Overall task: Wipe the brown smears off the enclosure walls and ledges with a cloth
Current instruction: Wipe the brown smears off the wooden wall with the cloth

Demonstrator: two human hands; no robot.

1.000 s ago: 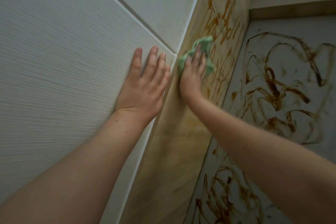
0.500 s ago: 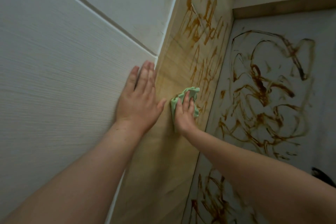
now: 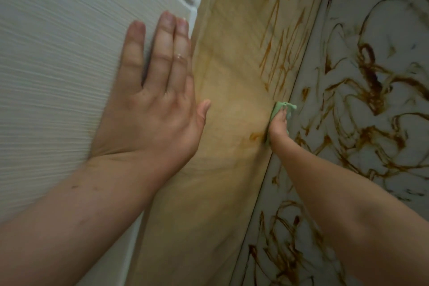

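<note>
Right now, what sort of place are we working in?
Likely a cabinet-like enclosure being cleaned: a tan wall that the right hand wipes with a green cloth, a white wall streaked with brown smears, and a pale ribbed panel under the left hand.

Head view: faces the seam where the tan wall (image 3: 232,72) meets the smeared panel (image 3: 362,169).
Nearness: very close to both.

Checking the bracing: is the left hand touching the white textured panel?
Touching. Head view: the left hand lies flat on the white textured panel, palm and straight fingers against it, no gap.
</note>
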